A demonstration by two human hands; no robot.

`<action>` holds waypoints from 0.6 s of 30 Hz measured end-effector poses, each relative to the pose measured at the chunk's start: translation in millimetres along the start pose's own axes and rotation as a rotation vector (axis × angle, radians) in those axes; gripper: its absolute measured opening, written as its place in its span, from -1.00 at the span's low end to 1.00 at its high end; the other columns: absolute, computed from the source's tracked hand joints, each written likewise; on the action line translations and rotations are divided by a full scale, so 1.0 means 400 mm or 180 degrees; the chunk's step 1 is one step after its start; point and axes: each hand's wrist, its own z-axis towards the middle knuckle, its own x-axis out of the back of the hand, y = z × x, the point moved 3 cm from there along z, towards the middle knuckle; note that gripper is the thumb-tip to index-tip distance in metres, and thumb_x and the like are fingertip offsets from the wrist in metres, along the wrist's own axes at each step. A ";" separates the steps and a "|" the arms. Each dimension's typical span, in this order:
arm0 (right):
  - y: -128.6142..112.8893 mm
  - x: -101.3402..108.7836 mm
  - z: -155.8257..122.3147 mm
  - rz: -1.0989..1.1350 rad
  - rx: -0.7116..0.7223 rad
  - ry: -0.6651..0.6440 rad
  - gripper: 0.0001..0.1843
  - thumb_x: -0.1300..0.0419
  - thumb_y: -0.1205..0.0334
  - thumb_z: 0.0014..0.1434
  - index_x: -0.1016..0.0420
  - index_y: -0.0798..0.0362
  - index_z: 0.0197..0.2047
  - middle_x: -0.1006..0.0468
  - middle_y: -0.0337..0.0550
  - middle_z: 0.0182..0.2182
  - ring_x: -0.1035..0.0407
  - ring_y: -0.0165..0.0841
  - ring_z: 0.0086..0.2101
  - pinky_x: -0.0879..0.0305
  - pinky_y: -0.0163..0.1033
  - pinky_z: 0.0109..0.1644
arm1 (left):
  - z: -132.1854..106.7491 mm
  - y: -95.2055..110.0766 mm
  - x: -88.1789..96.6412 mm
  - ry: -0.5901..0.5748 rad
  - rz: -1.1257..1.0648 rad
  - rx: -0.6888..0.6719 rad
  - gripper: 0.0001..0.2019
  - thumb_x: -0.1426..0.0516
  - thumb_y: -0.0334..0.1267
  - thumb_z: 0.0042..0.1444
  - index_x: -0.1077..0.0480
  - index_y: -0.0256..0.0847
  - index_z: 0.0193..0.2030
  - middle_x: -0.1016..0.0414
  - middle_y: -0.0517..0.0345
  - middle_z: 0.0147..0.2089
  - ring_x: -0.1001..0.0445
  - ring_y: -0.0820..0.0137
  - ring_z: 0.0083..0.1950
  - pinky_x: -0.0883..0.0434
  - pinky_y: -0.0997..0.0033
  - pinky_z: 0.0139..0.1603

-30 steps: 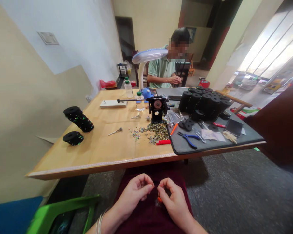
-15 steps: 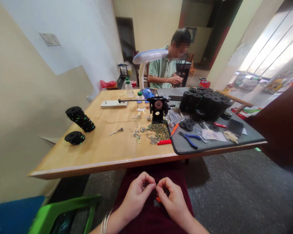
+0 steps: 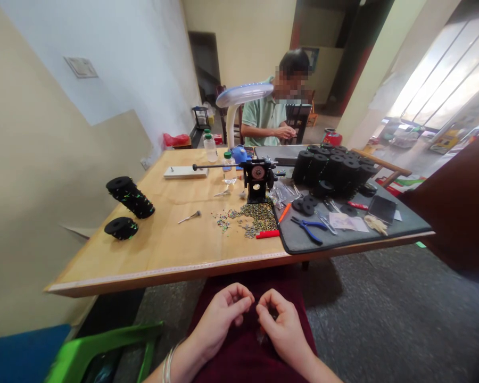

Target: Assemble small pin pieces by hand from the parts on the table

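Observation:
Both my hands rest over my lap on dark red cloth, below the table's front edge. My left hand is curled, thumb and fingers pinched together on something too small to name. My right hand is curled the same way, its fingertips almost touching the left ones. A small dark and orange bit shows just under the right fingers, too small to name. Bangles circle my left wrist.
The wooden table carries a black winding device, a pile of small beads, a red lighter, blue pliers on a grey mat, black spools, two spiked black rolls. A person sits at the far end. A green chair stands at my left.
My hands stayed in my lap, fingertips working closer together; the orange bit under the right fingers is now mostly hidden. The view shifted slightly.

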 end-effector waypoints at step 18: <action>0.013 -0.032 0.019 0.0042 -0.0040 0.0120 -0.84 -0.06 0.27 0.03 -0.19 0.00 -0.55 -0.34 -0.33 -0.67 -0.18 -0.45 -0.60 -0.10 -0.37 -0.52 | 0.009 -0.025 0.007 -0.0332 -0.1014 0.0827 -0.68 -0.41 -0.20 -0.18 -0.41 -0.35 -0.46 -0.26 0.27 -0.56 -0.04 0.66 -0.60 0.17 0.61 -0.61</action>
